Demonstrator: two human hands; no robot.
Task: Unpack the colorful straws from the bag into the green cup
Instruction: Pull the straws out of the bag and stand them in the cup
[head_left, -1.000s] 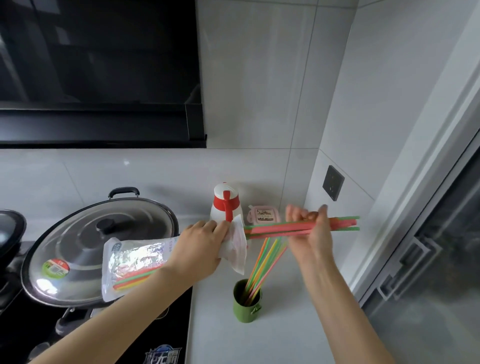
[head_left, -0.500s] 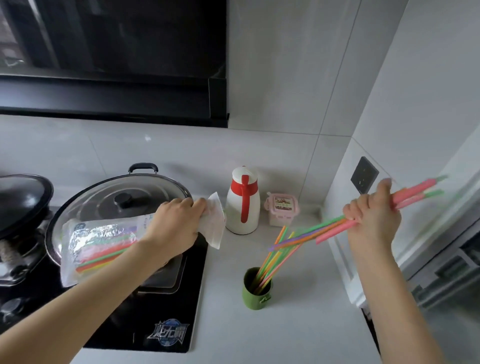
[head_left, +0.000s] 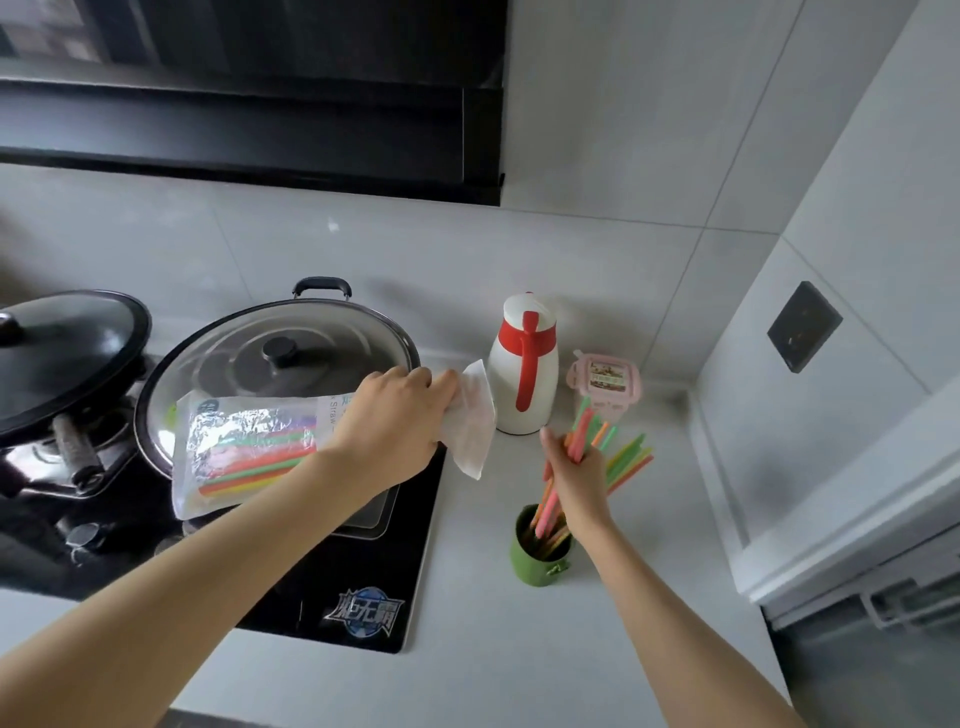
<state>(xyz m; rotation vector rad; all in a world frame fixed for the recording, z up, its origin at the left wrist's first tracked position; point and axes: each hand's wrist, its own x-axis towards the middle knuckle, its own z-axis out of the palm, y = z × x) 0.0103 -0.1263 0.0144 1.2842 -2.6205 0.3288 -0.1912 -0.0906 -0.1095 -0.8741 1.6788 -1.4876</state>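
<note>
Green and small, the cup stands on the pale counter. Just above its mouth the right hand grips a bunch of colourful straws, fingers curled round them. Their lower ends reach down into the cup, and the upper ends fan out above and to the right of the hand.

Up and to the left of the cup, the left hand clutches the crumpled open end of the clear bag. The bag stretches further left over the lidded wok, and whether it touches the lid cannot be told. The bagged straws lie inside it.

Behind the cup stand a white-and-red jug and a pink box. A black hob lies to the cup's left.
</note>
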